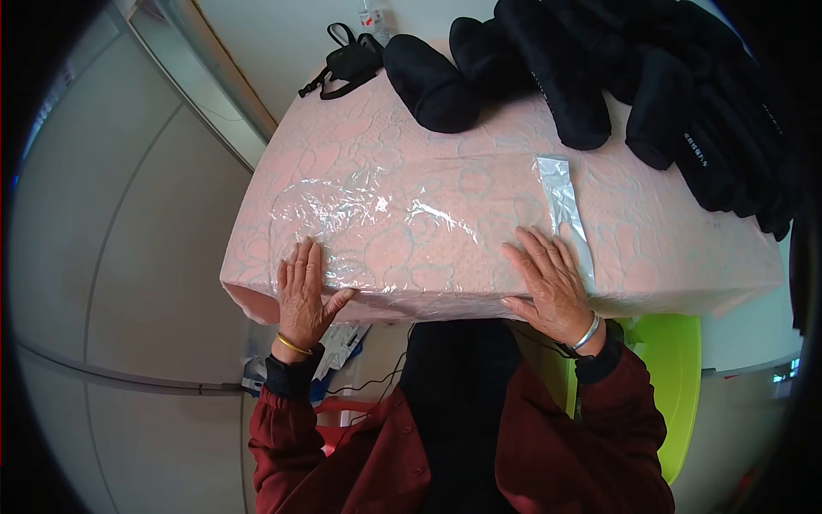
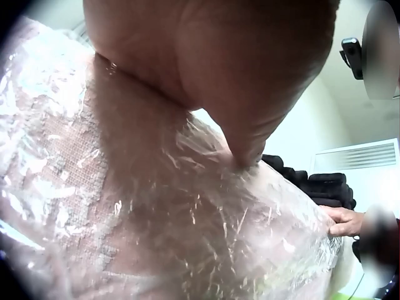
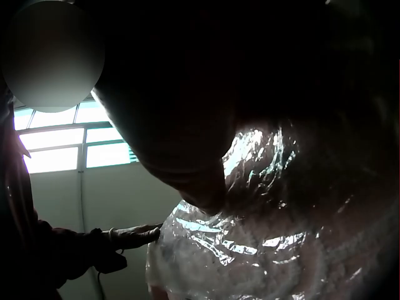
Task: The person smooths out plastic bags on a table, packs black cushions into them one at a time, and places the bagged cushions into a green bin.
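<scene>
A clear plastic bag (image 1: pixel 411 206) lies spread over the pink patterned tablecloth, its near part hanging down over the table's front edge. A whitish strip (image 1: pixel 562 201) runs along the bag's right end. My left hand (image 1: pixel 301 291) rests on the bag's near left part, fingers extended and thumb out toward the right. On the near right part, by the strip, my right hand (image 1: pixel 548 283) rests with its fingers spread. Crinkled, shiny film (image 2: pixel 206 219) shows below the left hand in the left wrist view, and film (image 3: pixel 250 244) also shows beside the darkened right hand in the right wrist view.
Several black padded rolls (image 1: pixel 556 86), some with white lettering, are piled at the back right. A small black strapped pouch (image 1: pixel 353 62) and a bottle (image 1: pixel 373 21) sit at the back left. A lime-green tub (image 1: pixel 672 385) stands below the table's right side.
</scene>
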A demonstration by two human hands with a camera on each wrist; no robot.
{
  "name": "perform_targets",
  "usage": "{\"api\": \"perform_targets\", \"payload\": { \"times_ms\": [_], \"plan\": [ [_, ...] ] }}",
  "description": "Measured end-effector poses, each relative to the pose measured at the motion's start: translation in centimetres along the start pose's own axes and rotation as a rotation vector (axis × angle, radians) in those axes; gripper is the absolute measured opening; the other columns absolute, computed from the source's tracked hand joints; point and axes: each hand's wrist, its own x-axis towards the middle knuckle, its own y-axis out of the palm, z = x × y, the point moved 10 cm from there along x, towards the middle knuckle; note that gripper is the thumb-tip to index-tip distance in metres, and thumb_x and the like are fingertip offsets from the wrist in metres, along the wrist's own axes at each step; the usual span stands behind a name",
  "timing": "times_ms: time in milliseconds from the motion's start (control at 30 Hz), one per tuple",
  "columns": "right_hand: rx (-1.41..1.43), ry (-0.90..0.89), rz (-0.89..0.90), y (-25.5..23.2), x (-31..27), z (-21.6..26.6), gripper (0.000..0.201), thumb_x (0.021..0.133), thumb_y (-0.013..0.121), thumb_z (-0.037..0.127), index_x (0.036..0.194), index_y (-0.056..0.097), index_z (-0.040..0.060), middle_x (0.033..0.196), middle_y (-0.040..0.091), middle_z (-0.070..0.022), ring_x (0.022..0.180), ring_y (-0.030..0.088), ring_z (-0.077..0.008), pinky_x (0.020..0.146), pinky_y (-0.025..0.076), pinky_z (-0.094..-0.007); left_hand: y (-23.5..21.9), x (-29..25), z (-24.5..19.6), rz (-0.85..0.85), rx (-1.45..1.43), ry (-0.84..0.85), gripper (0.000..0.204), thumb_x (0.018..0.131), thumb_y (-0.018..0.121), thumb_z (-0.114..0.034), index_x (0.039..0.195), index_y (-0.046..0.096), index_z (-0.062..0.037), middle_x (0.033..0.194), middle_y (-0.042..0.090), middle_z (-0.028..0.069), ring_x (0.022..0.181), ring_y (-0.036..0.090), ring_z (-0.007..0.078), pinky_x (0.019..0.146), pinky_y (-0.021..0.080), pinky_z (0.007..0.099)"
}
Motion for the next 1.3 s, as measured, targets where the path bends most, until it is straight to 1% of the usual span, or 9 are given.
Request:
{"api": "perform_targets", "payload": {
  "times_ms": [200,300,333,433,467,567,600,700,1300],
  "plan": [
    [-0.010,0.009,0.005,0.1,-0.2,-0.1,0.077,0.075,0.079,0.024,0.143,0.046,0.0095,0.151,0.038,-0.0161,0.141,0.035,-0.0363,0.116,0.025,-0.0519,-0.9,-0.6,-0.1,-0.032,0.005,0.005,0.086,0.089,0.058,-0.062,0.145,0.040,0.0012,0.151,0.040,0.0206,0.143,0.032,0.0367,0.117,0.021,0.0510],
    [-0.015,0.010,0.002,0.0,-0.1,-0.1,0.077,0.075,0.079,0.024,0.143,0.046,0.0096,0.151,0.038,-0.0161,0.140,0.036,-0.0363,0.116,0.025,-0.0520,-1.4,-0.5,0.0,0.007,-0.117,-0.015,0.076,0.091,0.062,-0.053,0.141,0.047,0.0010,0.148,0.043,0.0207,0.140,0.038,0.0373,0.114,0.029,0.0480],
    [-0.017,0.011,0.002,0.0,-0.1,-0.1,0.077,0.075,0.079,0.024,0.143,0.045,0.0097,0.151,0.038,-0.0160,0.140,0.036,-0.0364,0.116,0.025,-0.0520,-1.7,-0.5,-0.3,0.009,-0.118,-0.016,0.076,0.091,0.062,-0.053,0.141,0.047,0.0010,0.148,0.043,0.0207,0.140,0.038,0.0373,0.114,0.029,0.0480],
    [-0.031,0.012,-0.006,0.0,-0.1,0.0,0.078,0.075,0.080,0.026,0.143,0.046,0.0106,0.151,0.039,-0.0152,0.140,0.037,-0.0352,0.116,0.025,-0.0516,-3.0,0.1,-2.4,-0.050,-0.578,-0.030,0.065,0.087,0.071,-0.042,0.134,0.054,0.0012,0.142,0.048,0.0215,0.134,0.045,0.0391,0.109,0.036,0.0474],
    [-0.040,0.011,-0.011,-0.1,0.0,0.0,0.078,0.075,0.080,0.028,0.143,0.047,0.0111,0.151,0.039,-0.0148,0.139,0.037,-0.0346,0.116,0.025,-0.0514,-3.1,0.4,-3.0,-0.052,-0.579,-0.035,0.065,0.087,0.071,-0.042,0.134,0.054,0.0012,0.142,0.048,0.0215,0.134,0.045,0.0391,0.109,0.036,0.0474],
    [-0.047,0.004,-0.004,0.0,0.0,0.1,0.078,0.075,0.080,0.028,0.143,0.047,0.0111,0.151,0.039,-0.0149,0.139,0.037,-0.0348,0.116,0.025,-0.0514,-3.3,1.7,-6.2,-0.040,-0.629,0.126,0.060,0.086,0.073,-0.038,0.130,0.058,0.0001,0.139,0.051,0.0210,0.126,0.051,0.0400,0.103,0.044,0.0437],
    [-0.050,0.005,-0.003,0.0,0.0,0.1,0.078,0.075,0.080,0.028,0.143,0.047,0.0111,0.151,0.039,-0.0149,0.139,0.037,-0.0349,0.116,0.025,-0.0514,-3.1,2.1,-6.5,-0.044,-0.631,0.125,0.060,0.086,0.073,-0.038,0.130,0.058,0.0001,0.139,0.051,0.0210,0.126,0.051,0.0400,0.103,0.044,0.0437],
    [-0.058,0.006,-0.005,-0.1,0.0,0.1,0.077,0.075,0.080,0.028,0.143,0.047,0.0112,0.151,0.039,-0.0148,0.139,0.037,-0.0348,0.115,0.025,-0.0513,-2.2,2.7,-8.7,-0.002,-0.556,0.293,0.058,0.084,0.075,-0.038,0.125,0.060,0.0005,0.135,0.054,0.0204,0.123,0.052,0.0409,0.103,0.044,0.0452],
    [-0.040,0.023,-0.012,0.1,0.0,0.0,0.077,0.073,0.080,0.024,0.142,0.047,0.0105,0.151,0.038,-0.0143,0.140,0.036,-0.0360,0.116,0.026,-0.0505,-2.3,3.2,-10.6,-0.033,-0.541,0.327,0.053,0.082,0.077,-0.036,0.122,0.063,-0.0037,0.131,0.056,0.0163,0.123,0.051,0.0374,0.102,0.042,0.0445]
  ]
}}
